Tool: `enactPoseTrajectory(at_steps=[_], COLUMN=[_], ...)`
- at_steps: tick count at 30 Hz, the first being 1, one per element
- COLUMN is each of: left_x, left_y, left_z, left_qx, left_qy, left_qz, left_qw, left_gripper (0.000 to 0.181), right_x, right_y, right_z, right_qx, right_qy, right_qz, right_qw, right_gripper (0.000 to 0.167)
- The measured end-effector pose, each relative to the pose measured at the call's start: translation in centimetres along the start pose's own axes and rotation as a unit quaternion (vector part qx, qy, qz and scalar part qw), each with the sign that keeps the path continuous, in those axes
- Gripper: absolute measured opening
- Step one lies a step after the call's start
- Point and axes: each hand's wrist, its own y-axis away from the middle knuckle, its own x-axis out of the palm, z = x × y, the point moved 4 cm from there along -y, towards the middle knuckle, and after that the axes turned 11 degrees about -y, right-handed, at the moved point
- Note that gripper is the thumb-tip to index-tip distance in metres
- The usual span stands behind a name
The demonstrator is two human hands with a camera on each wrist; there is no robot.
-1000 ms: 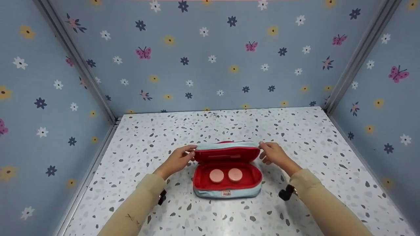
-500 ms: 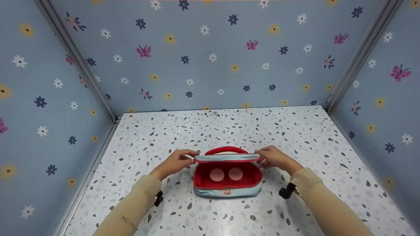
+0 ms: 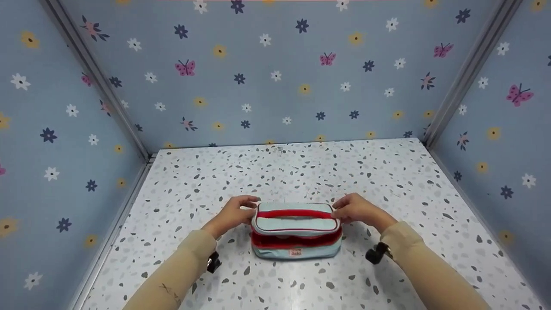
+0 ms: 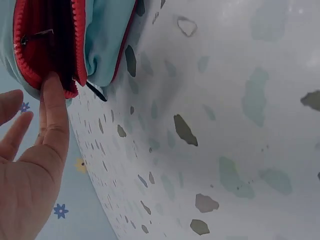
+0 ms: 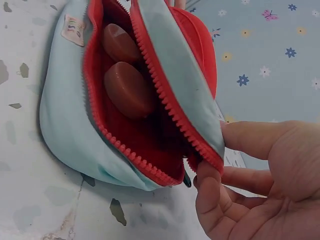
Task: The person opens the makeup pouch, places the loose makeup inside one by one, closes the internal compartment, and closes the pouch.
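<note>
A light-blue zip pouch with red zipper edging and a red lining stands in front of me. Its lid, crossed by a red handle, slants over the base, leaving a gap at the front. My left hand pinches the lid's left end, one finger at the red zipper in the left wrist view. At the other end, my right hand pinches the lid's corner between thumb and fingers. Two round, thick discs lie inside the pouch in the right wrist view; the lid mostly hides them from the head view.
The pouch rests on a white speckled tabletop. Blue flowered panels stand at the back and both sides, with grey metal posts in the corners. A small dark device sits at each wrist.
Both hands have brought the lid forward and down from its raised position. The red handle has come to face up, and the discs have gone from the head view's sight.
</note>
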Motion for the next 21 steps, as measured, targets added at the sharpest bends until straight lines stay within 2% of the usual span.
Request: enactPoseTrajectory(at_steps=[4, 9, 15, 21], left_x=[0.6, 0.9, 1.1, 1.1], left_y=[0.3, 0.6, 0.9, 0.9], left_z=[0.2, 0.4, 0.9, 1.5], left_qx=[-0.043, -0.080, -0.077, -0.062], left_qy=[0.021, 0.009, -0.010, -0.024], left_qz=[0.010, 0.036, 0.075, 0.072], left_qw=[0.9988, 0.9961, 0.9942, 0.9952], left_gripper=[0.056, 0.059, 0.057, 0.052], right_x=[0.2, 0.4, 1.0, 1.3], right_y=[0.0, 0.4, 0.6, 0.8], right_z=[-0.3, -0.4, -0.8, -1.1], right_qx=[0.009, -0.008, -0.035, -0.036], right_qy=[0.019, 0.042, 0.070, 0.083], right_qz=[0.001, 0.012, 0.027, 0.018], right_qw=[0.9998, 0.9990, 0.9966, 0.9958], right_gripper=[0.058, 0.058, 0.054, 0.055])
